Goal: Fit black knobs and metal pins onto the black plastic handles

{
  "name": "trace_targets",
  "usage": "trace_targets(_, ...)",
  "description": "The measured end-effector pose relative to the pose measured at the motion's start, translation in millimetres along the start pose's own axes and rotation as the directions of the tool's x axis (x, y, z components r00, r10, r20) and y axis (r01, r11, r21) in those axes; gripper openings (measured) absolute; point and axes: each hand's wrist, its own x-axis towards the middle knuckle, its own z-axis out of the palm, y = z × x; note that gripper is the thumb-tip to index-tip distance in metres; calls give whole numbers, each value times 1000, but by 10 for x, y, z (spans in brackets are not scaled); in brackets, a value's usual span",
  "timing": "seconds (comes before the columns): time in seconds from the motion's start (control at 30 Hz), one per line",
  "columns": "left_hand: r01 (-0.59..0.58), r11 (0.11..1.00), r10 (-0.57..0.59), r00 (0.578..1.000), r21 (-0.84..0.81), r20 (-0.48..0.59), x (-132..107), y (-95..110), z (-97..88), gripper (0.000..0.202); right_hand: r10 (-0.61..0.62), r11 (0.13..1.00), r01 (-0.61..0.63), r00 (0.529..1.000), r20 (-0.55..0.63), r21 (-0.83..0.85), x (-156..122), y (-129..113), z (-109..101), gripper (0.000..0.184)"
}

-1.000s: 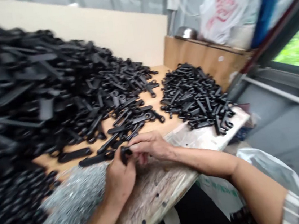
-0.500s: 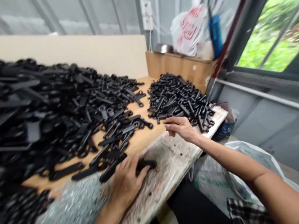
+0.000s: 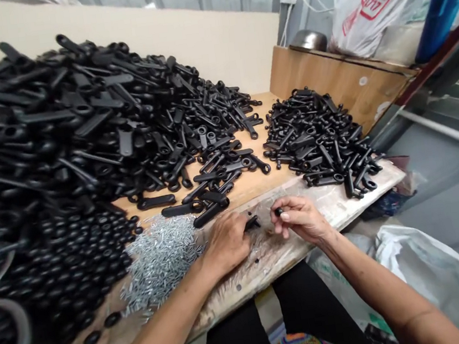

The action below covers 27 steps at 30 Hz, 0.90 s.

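Note:
My left hand (image 3: 228, 240) rests on the worn front board, its fingers closed round a black crank handle (image 3: 252, 222) whose end sticks out to the right. Most of that handle is hidden under the fingers. Close by on the right, my right hand (image 3: 301, 220) pinches a small round black knob (image 3: 278, 211) between thumb and fingers, a short gap away from the handle. Left of my left hand lies a heap of small silvery pins (image 3: 163, 261). Several loose black crank handles (image 3: 211, 199) lie just beyond it.
A tall pile of black crank handles (image 3: 92, 110) covers the left. A smaller pile of handles (image 3: 317, 139) stands back right, before a wooden box (image 3: 339, 77) with a metal bowl (image 3: 309, 40). Black round knobs (image 3: 69, 270) heap up at left. White sacks (image 3: 429, 270) hang below right.
My right hand has come nearer my left hand, and a knob now shows in its fingers. The left hand has closed further over the handle. The camera view has shifted.

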Motion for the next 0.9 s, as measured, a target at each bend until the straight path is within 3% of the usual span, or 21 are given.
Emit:
trace_targets(0.1,50,992,-59,995,-113,-79,7,-5,-90,11,20,999,-22,999,45,41,40,30,120,18)
trace_targets(0.17,81,936,-146,975,-341,-169,18,-48,-183,5,24,999,-27,997,74,46,101,20,211,17)
trace_targets(0.23,95,762,-277,942,-640,-190,21,-106,-293,6,28,999,-32,993,113,33,195,-16,315,17)
trace_targets(0.3,70,507,-378,914,-859,-149,15,-154,-397,11,30,1000,-30,985,171,-1,326,-67,435,17)
trace_targets(0.4,-11,199,-422,901,-980,-96,10,-186,-498,15,36,996,-13,961,274,-86,576,-141,644,17)
trace_targets(0.53,-43,25,-478,877,-999,-50,43,-218,-538,8,56,987,-2,940,336,-159,887,-213,890,16)
trace_targets(0.6,-83,-7,-523,849,-996,-68,63,-249,-543,3,34,989,17,942,334,-148,981,-226,942,17)
trace_targets(0.73,-123,-2,-511,853,-992,-105,83,-298,-506,5,-3,999,15,955,295,-39,1035,-160,878,20)
trace_targets(0.9,40,344,-641,740,-938,-203,90,-330,-387,6,79,997,-79,968,239,-11,1001,-13,743,19)
